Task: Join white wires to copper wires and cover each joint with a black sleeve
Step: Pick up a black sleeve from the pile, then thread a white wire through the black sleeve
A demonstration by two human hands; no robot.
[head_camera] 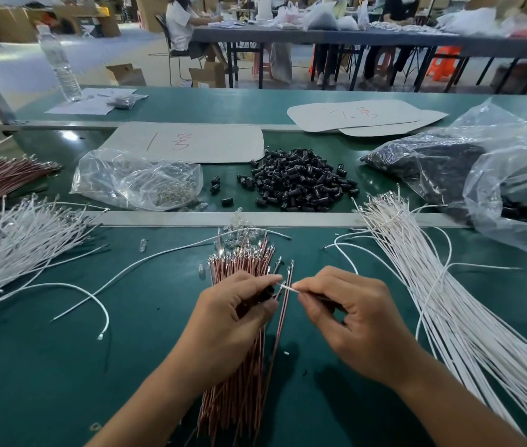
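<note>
Your left hand (229, 317) is pinching a black sleeve (268, 293) above the copper wires (242, 269); your right hand (355, 317) is pinching a white wire (288, 288) just beside it.

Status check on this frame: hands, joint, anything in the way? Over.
Left hand grips sleeve. Right hand pinches white wire, tip beside sleeve mouth, joint not yet covered. Copper bundle lies under left hand; nothing blocking.

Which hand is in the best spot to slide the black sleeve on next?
Probably the left hand. It already pinches the black sleeve, right beside the white wire tip that the right hand holds.
</note>
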